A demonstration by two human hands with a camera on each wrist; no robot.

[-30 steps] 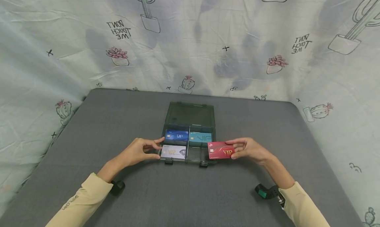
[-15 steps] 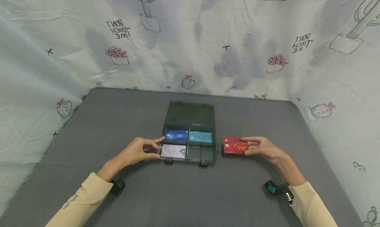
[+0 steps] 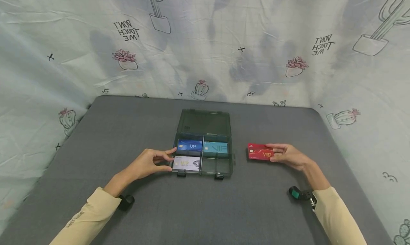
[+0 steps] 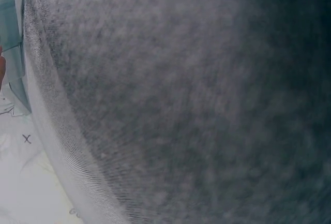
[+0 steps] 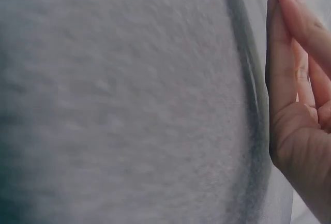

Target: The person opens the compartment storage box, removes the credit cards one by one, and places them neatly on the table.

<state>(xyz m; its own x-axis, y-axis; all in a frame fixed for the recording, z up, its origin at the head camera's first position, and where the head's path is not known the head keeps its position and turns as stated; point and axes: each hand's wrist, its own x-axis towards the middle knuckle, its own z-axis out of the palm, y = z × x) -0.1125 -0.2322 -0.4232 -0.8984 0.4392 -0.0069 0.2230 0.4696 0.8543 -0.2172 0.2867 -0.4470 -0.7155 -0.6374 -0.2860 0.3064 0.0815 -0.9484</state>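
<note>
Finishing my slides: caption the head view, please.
Right hand holds the red card beside the box; left hand at its edge.

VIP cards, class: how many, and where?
4: blue card back left, teal card back right, white card front left in the box; red card in the right hand. Others could hide beneath.

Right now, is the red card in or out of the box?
Out: the right hand holds the red card apart from the box.
</note>
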